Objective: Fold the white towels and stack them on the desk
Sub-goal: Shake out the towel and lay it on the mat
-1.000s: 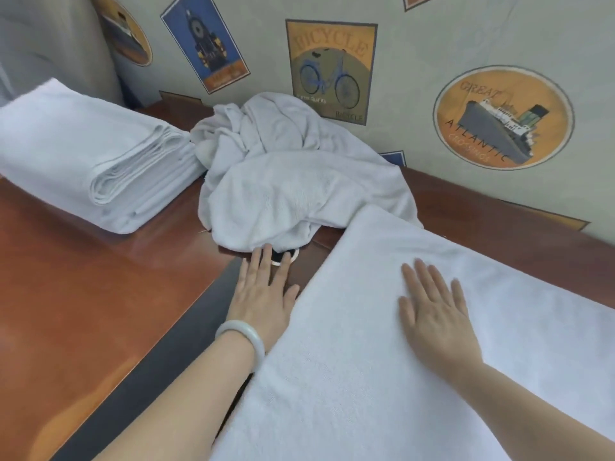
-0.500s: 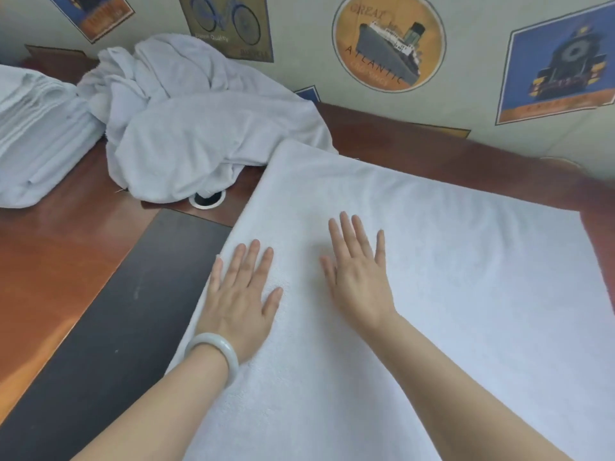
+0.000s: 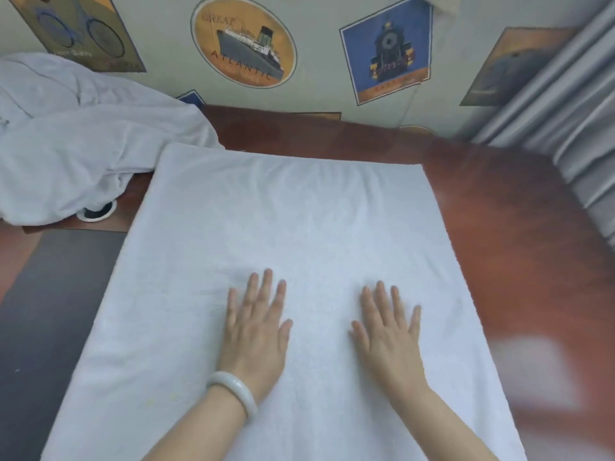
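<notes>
At the far left a crumpled heap of white unfolded towels [image 3: 66,144] lies against the wall, and its loose edge touches the far left corner of the flat white terry towel [image 3: 299,211] spread across the reddish-brown wooden desk [image 3: 519,234]. If that corner is lifted for a fold, it may well catch the heap and drag it. Just under the heap's edge sits a round cable hole with a pale rim [image 3: 96,211], where a trailing hem could snag. The spread towel's left side lies over a dark grey strip of the desktop [image 3: 50,311]. Its near edge runs out of view, so whether it hangs off the desk cannot be told; if it does, a push could slide the whole cloth. The left hand [image 3: 256,331], with a pale green stone bangle [image 3: 233,390] at the wrist, lies flat on the towel with its fingers straight, gripping nothing. The right hand [image 3: 389,337] lies the same way just beside it, palm down and fingers spread. Uneven pressure from the two palms would likely ruck the terry into ridges and leave the next fold crooked. At the far right, grey pleated curtains [image 3: 579,144] hang near the desk's corner, well apart from the towel.
</notes>
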Available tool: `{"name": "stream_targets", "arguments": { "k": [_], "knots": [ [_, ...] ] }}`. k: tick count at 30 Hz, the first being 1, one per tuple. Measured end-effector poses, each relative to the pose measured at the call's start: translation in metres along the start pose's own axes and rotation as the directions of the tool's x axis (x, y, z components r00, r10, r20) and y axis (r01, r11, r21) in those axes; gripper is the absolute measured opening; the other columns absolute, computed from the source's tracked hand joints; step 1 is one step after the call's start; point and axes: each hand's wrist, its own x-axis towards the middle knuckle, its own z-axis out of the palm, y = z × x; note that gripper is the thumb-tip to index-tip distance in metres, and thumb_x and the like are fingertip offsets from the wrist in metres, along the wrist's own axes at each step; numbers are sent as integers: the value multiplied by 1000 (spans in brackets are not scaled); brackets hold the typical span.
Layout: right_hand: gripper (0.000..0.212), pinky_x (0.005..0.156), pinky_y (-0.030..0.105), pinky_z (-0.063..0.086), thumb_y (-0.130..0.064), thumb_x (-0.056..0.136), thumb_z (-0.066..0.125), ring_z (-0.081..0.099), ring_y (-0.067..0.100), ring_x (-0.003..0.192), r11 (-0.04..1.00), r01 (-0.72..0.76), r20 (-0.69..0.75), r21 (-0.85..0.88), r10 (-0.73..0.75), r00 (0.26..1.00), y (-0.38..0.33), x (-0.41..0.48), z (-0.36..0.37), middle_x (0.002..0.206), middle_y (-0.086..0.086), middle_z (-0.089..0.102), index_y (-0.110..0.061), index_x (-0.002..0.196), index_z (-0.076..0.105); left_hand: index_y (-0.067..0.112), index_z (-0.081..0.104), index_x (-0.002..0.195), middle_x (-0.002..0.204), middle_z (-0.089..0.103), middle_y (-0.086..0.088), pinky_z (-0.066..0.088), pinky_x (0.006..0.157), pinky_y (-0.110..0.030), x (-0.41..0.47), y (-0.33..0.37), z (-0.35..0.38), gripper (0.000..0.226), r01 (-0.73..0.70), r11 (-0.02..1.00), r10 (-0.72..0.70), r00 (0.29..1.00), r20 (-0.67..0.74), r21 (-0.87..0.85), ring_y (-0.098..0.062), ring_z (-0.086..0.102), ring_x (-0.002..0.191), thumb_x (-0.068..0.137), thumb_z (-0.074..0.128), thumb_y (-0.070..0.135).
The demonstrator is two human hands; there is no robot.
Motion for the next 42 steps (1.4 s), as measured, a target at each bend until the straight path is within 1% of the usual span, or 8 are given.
{"name": "stream_targets", "arguments": {
  "k": [3, 13, 20, 25, 29, 31, 36, 42],
  "knots": [
    [59, 119, 46, 6, -45, 102, 27, 6, 18, 152, 974, 223, 7, 37, -223, 975, -20, -29, 13, 164, 1, 15, -23, 156, 21, 21, 39, 150, 162, 24, -4, 20, 114, -58, -29, 52, 14, 59, -173, 985, 174, 975, 136, -18, -25, 23, 149, 97, 30, 44],
    [67, 118, 57, 13, -51, 101, 7, 13, 31, 149, 899, -437, -46, 40, 438, 898, 122, -86, -1, 162, 14, 17, -13, 155, 7, 19, 32, 152, 161, 25, -6, 18, 115, -60, -49, 46, 16, 60, -44, 997, 34, 984, 173, 56, -28, 23, 148, 102, 16, 47],
    [61, 120, 45, 12, -43, 101, 28, 13, 18, 151, 989, 119, -54, 90, -114, 992, 13, -129, 21, 163, 3, 19, -14, 155, 26, 23, 36, 152, 162, 24, -2, 20, 114, -56, -101, 74, 14, 60, -246, 969, 235, 945, 228, 18, -22, 25, 148, 95, 34, 44],
    [67, 119, 48, 17, -50, 101, 8, 20, 23, 149, 979, -199, -40, 34, 200, 979, 101, -172, 18, 161, 8, 24, -12, 155, 25, 20, 31, 154, 163, 20, -2, 20, 116, -55, -116, 33, 8, 59, -145, 987, 127, 966, 225, 64, -21, 20, 150, 103, 12, 44],
    [77, 116, 58, 19, -57, 97, 8, 26, 36, 144, 866, -497, 10, 56, 498, 867, 131, -198, 10, 156, 18, 31, -6, 153, 23, 18, 34, 153, 163, 20, -6, 21, 115, -58, -136, 4, -1, 64, -12, 996, -7, 975, 220, 88, -26, 22, 149, 103, 6, 47],
    [78, 117, 58, 14, -56, 99, 6, 25, 37, 144, 902, -429, -65, 35, 431, 900, 101, -197, 2, 156, 21, 32, -2, 151, 28, 20, 30, 152, 161, 23, -12, 17, 115, -64, -147, 5, -9, 62, 50, 993, -69, 981, 181, 107, -33, 22, 148, 102, 9, 50],
    [61, 120, 51, 9, -49, 103, 17, 17, 25, 150, 992, 121, -21, 25, -121, 992, -12, -192, 19, 163, 5, 20, -19, 155, 26, 25, 27, 152, 161, 24, -12, 15, 110, -67, -180, -13, -16, 61, 119, 989, -134, 970, 203, 85, -35, 25, 146, 100, 12, 53],
    [65, 122, 45, 1, -52, 100, 6, 4, 21, 152, 979, -187, 49, 75, 184, 982, -16, -215, 28, 164, 1, 9, -22, 157, 12, 22, 14, 158, 165, 4, 2, 1, 120, -46, -207, -94, -28, 68, 267, 959, -283, 928, 241, 98, -14, 2, 151, 99, -1, 53]
  ]
}}
